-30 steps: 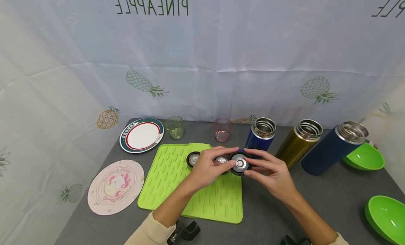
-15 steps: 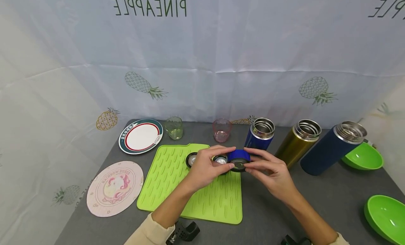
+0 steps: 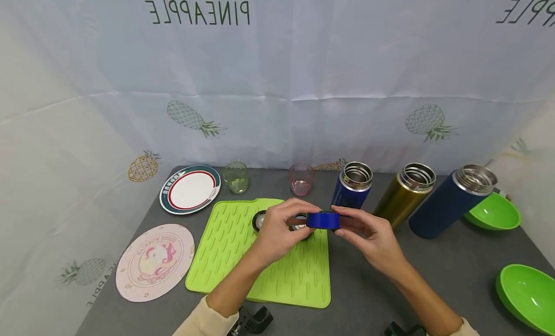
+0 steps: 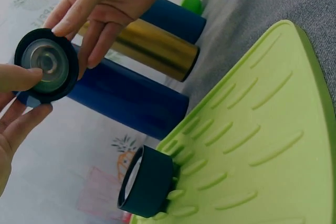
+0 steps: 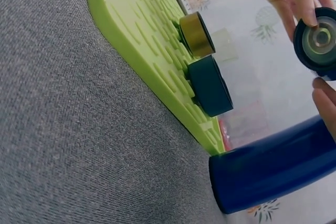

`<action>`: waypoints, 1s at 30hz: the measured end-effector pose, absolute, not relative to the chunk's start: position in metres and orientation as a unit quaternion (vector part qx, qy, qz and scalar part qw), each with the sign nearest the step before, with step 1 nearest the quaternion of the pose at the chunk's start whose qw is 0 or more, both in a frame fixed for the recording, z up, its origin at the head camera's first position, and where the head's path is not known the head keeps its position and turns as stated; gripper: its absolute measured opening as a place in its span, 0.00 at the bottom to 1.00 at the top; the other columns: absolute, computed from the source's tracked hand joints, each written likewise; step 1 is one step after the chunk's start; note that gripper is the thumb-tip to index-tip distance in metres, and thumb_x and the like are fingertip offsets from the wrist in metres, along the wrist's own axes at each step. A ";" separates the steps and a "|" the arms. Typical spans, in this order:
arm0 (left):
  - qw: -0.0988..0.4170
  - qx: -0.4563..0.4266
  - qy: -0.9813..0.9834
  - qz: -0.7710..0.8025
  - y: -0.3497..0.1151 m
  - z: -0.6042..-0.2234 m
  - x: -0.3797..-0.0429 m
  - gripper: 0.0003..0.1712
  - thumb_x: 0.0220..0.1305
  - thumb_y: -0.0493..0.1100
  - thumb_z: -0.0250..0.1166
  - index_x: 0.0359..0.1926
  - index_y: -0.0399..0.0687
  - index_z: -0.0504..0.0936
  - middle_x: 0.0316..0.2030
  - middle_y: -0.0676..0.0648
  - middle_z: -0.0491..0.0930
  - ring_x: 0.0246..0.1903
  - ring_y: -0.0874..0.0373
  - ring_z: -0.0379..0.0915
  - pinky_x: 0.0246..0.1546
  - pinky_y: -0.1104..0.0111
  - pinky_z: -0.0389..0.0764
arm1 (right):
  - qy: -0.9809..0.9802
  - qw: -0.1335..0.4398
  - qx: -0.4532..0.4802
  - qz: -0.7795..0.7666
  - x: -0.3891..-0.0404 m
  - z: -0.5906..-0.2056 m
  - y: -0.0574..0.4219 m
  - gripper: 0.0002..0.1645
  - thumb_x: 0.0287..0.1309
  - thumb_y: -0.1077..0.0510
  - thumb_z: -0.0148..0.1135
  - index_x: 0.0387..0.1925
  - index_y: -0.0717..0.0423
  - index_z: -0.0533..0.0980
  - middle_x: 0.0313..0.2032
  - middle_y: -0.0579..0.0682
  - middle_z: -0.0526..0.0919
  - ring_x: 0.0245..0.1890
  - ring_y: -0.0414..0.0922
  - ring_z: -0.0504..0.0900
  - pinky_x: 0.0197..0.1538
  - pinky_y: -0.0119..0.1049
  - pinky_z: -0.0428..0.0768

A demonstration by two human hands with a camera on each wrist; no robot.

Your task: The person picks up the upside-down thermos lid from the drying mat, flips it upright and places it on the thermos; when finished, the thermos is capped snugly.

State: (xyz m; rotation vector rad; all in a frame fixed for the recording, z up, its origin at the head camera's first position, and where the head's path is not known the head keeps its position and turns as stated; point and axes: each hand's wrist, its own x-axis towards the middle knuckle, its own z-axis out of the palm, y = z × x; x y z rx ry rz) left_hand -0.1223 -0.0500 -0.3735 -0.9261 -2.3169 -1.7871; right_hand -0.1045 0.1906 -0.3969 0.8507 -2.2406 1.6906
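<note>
A bright blue bottle lid [image 3: 323, 220] is held between both hands over the right edge of the green drying mat [image 3: 260, 273]. My left hand [image 3: 279, 230] grips its left side, and my right hand [image 3: 373, 235] pinches the right side. Its round underside with a pale inner disc shows in the left wrist view, thumb on the disc. Two more lids stand on the mat: a gold lid [image 5: 197, 34] and a dark teal lid [image 5: 210, 86], partly hidden by my left hand in the head view. Just beyond my right hand stands the uncapped blue bottle [image 3: 352, 186].
To its right are an uncapped gold bottle [image 3: 405, 194] and a dark blue bottle [image 3: 451, 201]. Green bowls [image 3: 529, 297] lie at far right. A green glass [image 3: 235, 177] and a pink glass [image 3: 301, 179] stand behind the mat; a plate [image 3: 191, 189] and pink round mat [image 3: 156, 263] lie left.
Between my hands the lid has turned over: its metallic underside faced the head camera, and now its blue side does. Both hands stay at nearly the same spot.
</note>
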 end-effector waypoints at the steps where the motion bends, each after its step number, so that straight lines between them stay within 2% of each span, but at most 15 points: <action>1: 0.043 -0.305 -0.756 -0.578 -0.050 -0.374 -0.122 0.16 0.62 0.29 0.70 0.51 0.41 0.87 0.51 0.42 0.84 0.52 0.48 0.85 0.48 0.72 0.86 | -0.761 0.103 0.288 0.572 -0.104 -0.397 0.190 0.31 0.56 0.78 0.66 0.63 0.66 0.76 0.61 0.42 0.83 0.55 0.32 0.86 0.51 0.29 0.86; 6: 0.072 -0.319 -0.754 -0.570 -0.051 -0.374 -0.122 0.17 0.61 0.26 0.68 0.49 0.41 0.88 0.50 0.44 0.84 0.52 0.51 0.85 0.50 0.71 0.86 | -0.763 0.098 0.289 0.570 -0.104 -0.396 0.190 0.32 0.56 0.78 0.65 0.64 0.68 0.75 0.63 0.32 0.79 0.55 0.33 0.86 0.51 0.29 0.86; 13: 0.093 -0.337 -0.757 -0.552 -0.051 -0.375 -0.123 0.17 0.60 0.24 0.66 0.48 0.41 0.89 0.50 0.46 0.84 0.55 0.53 0.81 0.53 0.70 0.86 | -0.735 0.078 0.290 0.608 -0.103 -0.398 0.191 0.30 0.56 0.80 0.64 0.62 0.75 0.74 0.65 0.35 0.79 0.56 0.35 0.86 0.53 0.31 0.85; 19: 0.065 -0.314 -0.762 -0.562 -0.049 -0.372 -0.122 0.17 0.63 0.26 0.66 0.50 0.44 0.89 0.57 0.44 0.80 0.58 0.49 0.81 0.47 0.73 0.86 | -0.717 0.088 0.285 0.630 -0.103 -0.399 0.191 0.26 0.54 0.81 0.64 0.57 0.79 0.76 0.64 0.38 0.80 0.54 0.36 0.87 0.52 0.32 0.86; 24: 0.064 -0.280 -0.788 -0.545 -0.047 -0.366 -0.119 0.19 0.62 0.29 0.69 0.53 0.47 0.89 0.59 0.45 0.82 0.53 0.52 0.86 0.39 0.77 0.85 | -0.719 0.100 0.276 0.630 -0.103 -0.399 0.190 0.25 0.54 0.81 0.65 0.56 0.78 0.77 0.64 0.38 0.80 0.54 0.35 0.87 0.52 0.31 0.86; 30: 0.028 -0.278 -0.780 -0.560 -0.048 -0.362 -0.118 0.22 0.59 0.31 0.73 0.55 0.45 0.87 0.64 0.42 0.80 0.55 0.48 0.85 0.43 0.74 0.87 | -0.695 0.119 0.289 0.648 -0.104 -0.401 0.191 0.23 0.51 0.82 0.66 0.52 0.79 0.79 0.64 0.43 0.81 0.53 0.37 0.88 0.51 0.32 0.85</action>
